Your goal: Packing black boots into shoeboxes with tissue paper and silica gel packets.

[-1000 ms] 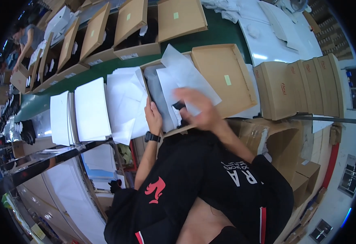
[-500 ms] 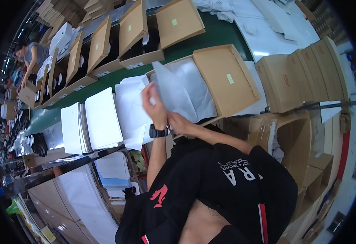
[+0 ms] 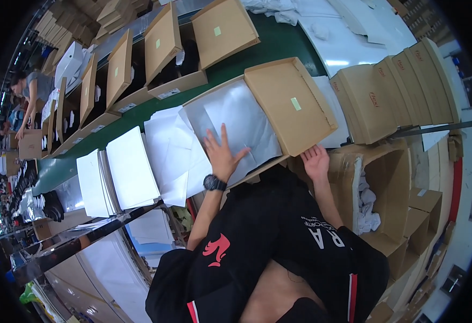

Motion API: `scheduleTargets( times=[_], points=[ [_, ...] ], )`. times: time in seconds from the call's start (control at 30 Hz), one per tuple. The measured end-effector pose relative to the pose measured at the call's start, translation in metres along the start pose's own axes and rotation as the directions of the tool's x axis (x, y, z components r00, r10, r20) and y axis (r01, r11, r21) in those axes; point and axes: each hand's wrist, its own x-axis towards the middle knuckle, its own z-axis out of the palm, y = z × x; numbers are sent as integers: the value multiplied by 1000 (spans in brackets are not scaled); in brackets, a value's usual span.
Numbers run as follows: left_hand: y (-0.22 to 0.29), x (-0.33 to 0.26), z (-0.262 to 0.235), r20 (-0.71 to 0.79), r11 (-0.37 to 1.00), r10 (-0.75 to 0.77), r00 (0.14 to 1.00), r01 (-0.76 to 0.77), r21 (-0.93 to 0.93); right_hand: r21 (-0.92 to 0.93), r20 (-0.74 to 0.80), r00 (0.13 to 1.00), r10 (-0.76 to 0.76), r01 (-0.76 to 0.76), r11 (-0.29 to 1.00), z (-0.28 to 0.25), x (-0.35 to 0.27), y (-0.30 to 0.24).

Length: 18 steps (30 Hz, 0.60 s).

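Fingers splayed, the left hand [image 3: 224, 160] rests on the tissue paper [image 3: 233, 107] — seemingly flattening it; the right hand [image 3: 316, 163], unclenched, meets the lid [image 3: 285, 110] at its near edge.

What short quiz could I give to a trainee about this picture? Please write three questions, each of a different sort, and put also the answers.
1. Multiple choice: Where do the closed boxes stand?
a) left of the open box
b) right of the open box
c) inside the open box

2. True or false: The left hand is spread over the paper in the open box.

3. Fill in: The right hand is at the near edge of the ____.

Key:
1. b
2. True
3. lid
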Motion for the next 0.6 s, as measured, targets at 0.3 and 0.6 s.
scheduleTargets(
  times=[0.3,0.6],
  points=[
    [-44,-2,-58,525,-219,-377,763,477,-851,-713,628,767,-134,636,295,104,-38,7],
    [-66,2,22,146,150,-324,935,203,-967,-696,497,844,202,249,673,71,36,35]
  ],
)
